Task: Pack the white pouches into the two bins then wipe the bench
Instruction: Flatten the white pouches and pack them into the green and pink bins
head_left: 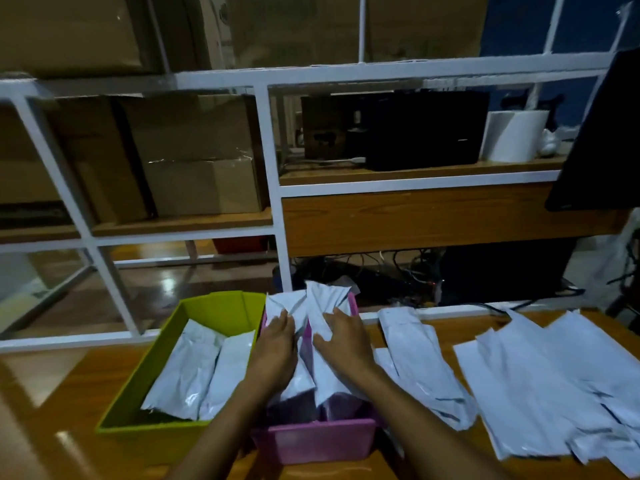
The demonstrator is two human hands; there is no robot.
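Pouches (194,368) lie flat in your green bin (214,306); in the pink bin (311,441) your left hand (277,344) and right hand (341,341) press upright ones down, fingers spread, gripping nothing. Push evenly so they settle, then fetch the loose stack (540,386) on the bench (52,393).

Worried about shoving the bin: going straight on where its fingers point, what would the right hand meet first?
The right hand touches the upright white pouches now; beyond them, probably the far wall of the pink bin.
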